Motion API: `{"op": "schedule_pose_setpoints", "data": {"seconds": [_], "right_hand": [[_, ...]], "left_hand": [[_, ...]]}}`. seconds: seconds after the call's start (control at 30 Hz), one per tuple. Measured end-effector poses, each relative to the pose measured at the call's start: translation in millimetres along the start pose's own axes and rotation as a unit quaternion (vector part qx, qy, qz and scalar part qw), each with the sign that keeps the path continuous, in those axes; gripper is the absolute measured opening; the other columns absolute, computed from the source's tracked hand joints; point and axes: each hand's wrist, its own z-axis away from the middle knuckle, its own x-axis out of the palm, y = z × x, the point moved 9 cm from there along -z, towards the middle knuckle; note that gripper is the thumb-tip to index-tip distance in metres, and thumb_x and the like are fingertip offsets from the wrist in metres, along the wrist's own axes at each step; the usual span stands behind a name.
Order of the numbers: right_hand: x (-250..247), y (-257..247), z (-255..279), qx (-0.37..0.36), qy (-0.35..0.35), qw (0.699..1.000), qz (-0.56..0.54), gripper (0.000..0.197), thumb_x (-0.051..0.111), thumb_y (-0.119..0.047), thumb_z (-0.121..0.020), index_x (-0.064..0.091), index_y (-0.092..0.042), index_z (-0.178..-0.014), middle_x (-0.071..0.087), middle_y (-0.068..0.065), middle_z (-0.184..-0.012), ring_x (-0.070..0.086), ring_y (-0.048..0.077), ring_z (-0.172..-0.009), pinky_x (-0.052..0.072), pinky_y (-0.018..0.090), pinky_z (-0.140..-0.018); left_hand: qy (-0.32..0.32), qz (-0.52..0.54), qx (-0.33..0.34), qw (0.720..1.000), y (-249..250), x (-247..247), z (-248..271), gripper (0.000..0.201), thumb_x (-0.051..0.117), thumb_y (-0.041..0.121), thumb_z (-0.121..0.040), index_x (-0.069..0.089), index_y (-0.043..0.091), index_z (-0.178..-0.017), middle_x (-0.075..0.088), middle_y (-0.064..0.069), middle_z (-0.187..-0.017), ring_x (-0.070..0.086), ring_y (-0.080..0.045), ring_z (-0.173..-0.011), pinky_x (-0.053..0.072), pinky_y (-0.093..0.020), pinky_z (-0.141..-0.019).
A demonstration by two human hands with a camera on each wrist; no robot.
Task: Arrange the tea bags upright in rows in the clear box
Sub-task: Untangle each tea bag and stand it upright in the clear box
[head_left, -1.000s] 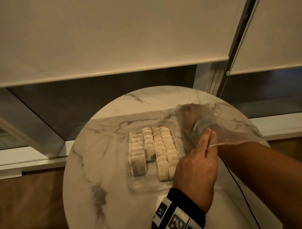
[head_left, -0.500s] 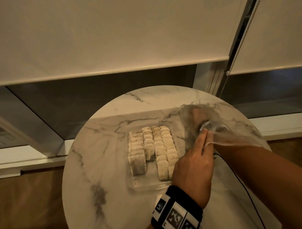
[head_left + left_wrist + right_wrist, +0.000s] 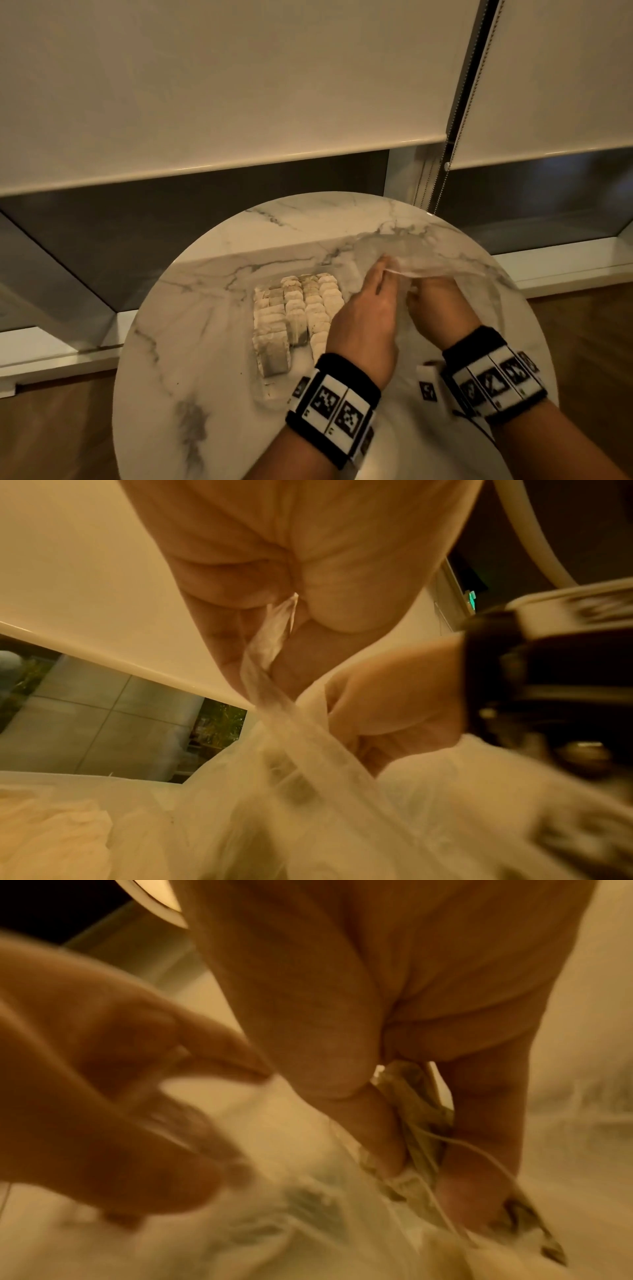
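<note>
Between the right hand's thumb and fingers sits a pinched tea bag, just drawn from the clear plastic bag whose mouth the left hand nips shut-fingered at its edge. At nine o'clock from both hands the clear box holds rows of tea bags standing upright. Fetching seems done; next it likely needs carrying over and standing on edge in a short row
</note>
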Motion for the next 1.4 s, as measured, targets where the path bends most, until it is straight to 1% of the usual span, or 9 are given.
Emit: {"op": "schedule_pose_setpoints", "data": {"seconds": [0.1,0.2,0.37,0.63,0.8,0.9,1.1,1.27,1.4], "right_hand": [[-19.1,4.2,28.2,-0.010,0.030,0.995,-0.098,0.030,0.066,0.000,-0.087,0.068,-0.027,-0.073,0.066,-0.016,-0.064,0.061,-0.003,-0.061,0.039,0.006,-0.061],[-38.5,-1.8,55.1,-0.006,0.017,0.987,-0.163,0.031,0.064,-0.007,-0.093,0.068,-0.034,-0.076,0.058,-0.030,-0.056,0.057,-0.011,-0.056,0.040,0.005,-0.058],[-60.5,16.4,75.0,0.053,-0.016,0.951,-0.304,0.022,0.063,-0.011,-0.096,0.076,-0.023,-0.083,0.067,0.008,-0.068,0.064,0.024,-0.061,0.061,0.038,-0.064],[-114.9,15.0,81.7,0.050,0.096,0.889,-0.444,0.024,0.064,-0.006,-0.089,0.074,-0.027,-0.094,0.076,-0.003,-0.085,0.073,0.019,-0.074,0.056,0.017,-0.056],[-128.0,7.4,84.3,0.032,0.127,0.869,-0.476,0.023,0.063,-0.009,-0.089,0.073,-0.027,-0.098,0.077,-0.004,-0.088,0.074,0.016,-0.076,0.058,0.018,-0.058],[-134.5,6.6,88.7,0.029,0.151,0.859,-0.489,0.022,0.064,-0.017,-0.084,0.073,-0.024,-0.102,0.077,0.003,-0.091,0.075,0.023,-0.077,0.060,0.022,-0.061],[-146.4,-2.6,91.2,0.006,0.159,0.828,-0.538,0.029,0.064,-0.024,-0.080,0.073,-0.013,-0.106,0.075,0.011,-0.097,0.074,0.029,-0.085,0.060,0.025,-0.062],[-140.1,-15.5,86.8,-0.015,0.127,0.829,-0.545,0.027,0.066,-0.029,-0.075,0.079,-0.026,-0.099,0.076,0.007,-0.099,0.074,0.027,-0.086,0.060,0.025,-0.061],[-131.2,-25.7,87.3,-0.032,0.086,0.821,-0.564,0.026,0.070,-0.034,-0.077,0.079,-0.028,-0.101,0.075,0.011,-0.101,0.073,0.027,-0.083,0.060,0.028,-0.062]], "left_hand": [[0.017,0.028,-0.010,0.999,-7.5,-10.2,-8.3,0.104,0.055,-0.017,-0.078,0.008,0.027,-0.159,-0.002,0.014,-0.166,0.049,-0.020,-0.132,0.050,-0.034,-0.102],[0.034,0.066,-0.024,0.997,-17.2,-17.3,-14.6,0.105,0.062,-0.014,-0.077,0.013,0.030,-0.158,0.005,0.015,-0.164,0.053,-0.020,-0.128,0.052,-0.035,-0.100],[0.049,0.084,-0.032,0.995,-29.8,-20.1,-27.3,0.100,0.067,-0.010,-0.078,0.019,0.031,-0.156,0.016,0.018,-0.159,0.055,-0.020,-0.125,0.051,-0.036,-0.103],[0.067,0.057,-0.022,0.996,-26.8,-4.0,-23.2,0.081,0.062,-0.004,-0.085,0.028,0.023,-0.154,0.026,0.008,-0.159,0.043,-0.016,-0.136,0.031,-0.020,-0.111],[-0.079,0.104,0.010,0.991,-8.5,53.3,-2.7,0.058,0.066,0.023,-0.089,0.048,0.020,-0.145,0.047,0.003,-0.145,0.054,-0.019,-0.124,0.043,-0.030,-0.108],[-0.101,0.137,0.030,0.985,-5.2,62.9,11.3,0.045,0.067,0.030,-0.086,0.063,0.026,-0.131,0.051,0.007,-0.144,0.047,-0.003,-0.129,0.036,-0.019,-0.110],[-0.058,0.182,0.035,0.981,-9.1,50.7,29.9,0.031,0.070,0.033,-0.084,0.073,0.029,-0.115,0.055,0.013,-0.141,0.041,0.010,-0.129,0.026,-0.004,-0.104],[0.030,0.275,-0.027,0.961,-28.7,32.0,39.6,0.018,0.068,0.033,-0.073,0.072,0.035,-0.090,0.059,0.025,-0.130,0.049,0.012,-0.122,0.041,-0.024,-0.107],[0.140,0.454,-0.095,0.875,-47.8,8.6,51.1,0.010,0.061,0.032,-0.079,0.067,0.025,-0.083,0.072,0.011,-0.107,0.066,-0.008,-0.101,0.050,-0.028,-0.087]]}}
